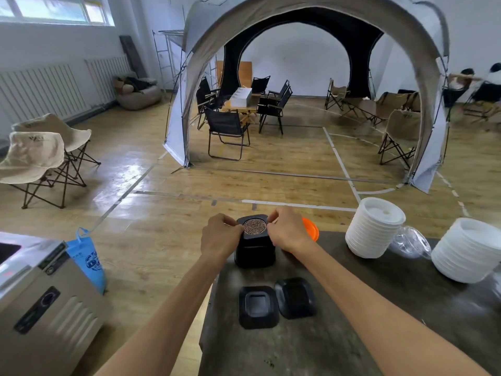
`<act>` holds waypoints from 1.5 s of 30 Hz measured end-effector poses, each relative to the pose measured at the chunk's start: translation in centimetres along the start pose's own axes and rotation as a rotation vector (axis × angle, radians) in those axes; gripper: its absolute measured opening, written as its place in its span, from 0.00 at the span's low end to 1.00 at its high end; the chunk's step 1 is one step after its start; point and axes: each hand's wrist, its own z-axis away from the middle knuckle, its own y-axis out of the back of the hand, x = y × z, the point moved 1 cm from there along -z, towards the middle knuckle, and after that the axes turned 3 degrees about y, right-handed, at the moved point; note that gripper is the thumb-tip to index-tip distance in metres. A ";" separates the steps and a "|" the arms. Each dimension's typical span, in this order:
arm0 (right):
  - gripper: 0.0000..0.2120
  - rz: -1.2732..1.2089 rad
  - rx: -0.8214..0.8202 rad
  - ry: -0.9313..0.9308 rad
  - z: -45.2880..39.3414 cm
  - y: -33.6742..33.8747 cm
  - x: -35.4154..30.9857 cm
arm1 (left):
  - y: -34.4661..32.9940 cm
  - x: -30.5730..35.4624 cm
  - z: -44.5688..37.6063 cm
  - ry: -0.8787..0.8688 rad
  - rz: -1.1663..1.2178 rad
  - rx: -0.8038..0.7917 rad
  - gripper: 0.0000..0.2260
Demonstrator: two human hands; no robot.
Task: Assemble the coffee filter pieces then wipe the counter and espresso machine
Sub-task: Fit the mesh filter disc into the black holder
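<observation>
Copper mesh disc sits atop the black block at the counter's far edge, left hand and right hand pinching its rim; assembly's underway; next, seat it level, then add the two black pieces nearer.

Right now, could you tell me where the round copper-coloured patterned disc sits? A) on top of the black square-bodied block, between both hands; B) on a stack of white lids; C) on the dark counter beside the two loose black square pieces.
A: the round copper-coloured patterned disc sits on top of the black square-bodied block, with the left hand and right hand pinching at its edges.
</observation>
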 end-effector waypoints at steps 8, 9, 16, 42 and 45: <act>0.10 0.375 -0.196 0.038 1.0 -1.5 -0.7 | -0.3 0.1 0.2 -0.075 -0.324 -0.016 0.06; 0.12 0.392 -0.208 0.038 1.2 -1.6 -0.7 | -0.3 0.2 0.2 -0.078 -0.350 -0.020 0.07; 0.09 0.401 -0.209 0.074 1.8 -1.9 -0.3 | 0.1 0.3 0.1 -0.092 -0.510 -0.054 0.12; 0.09 -0.174 0.048 0.250 -0.2 2.2 -1.1 | 3.3 2.5 1.5 -0.269 0.022 -0.148 0.03; 0.07 -0.271 0.122 0.148 -0.2 1.8 -0.3 | 2.8 1.9 1.2 -0.150 0.088 -0.158 0.03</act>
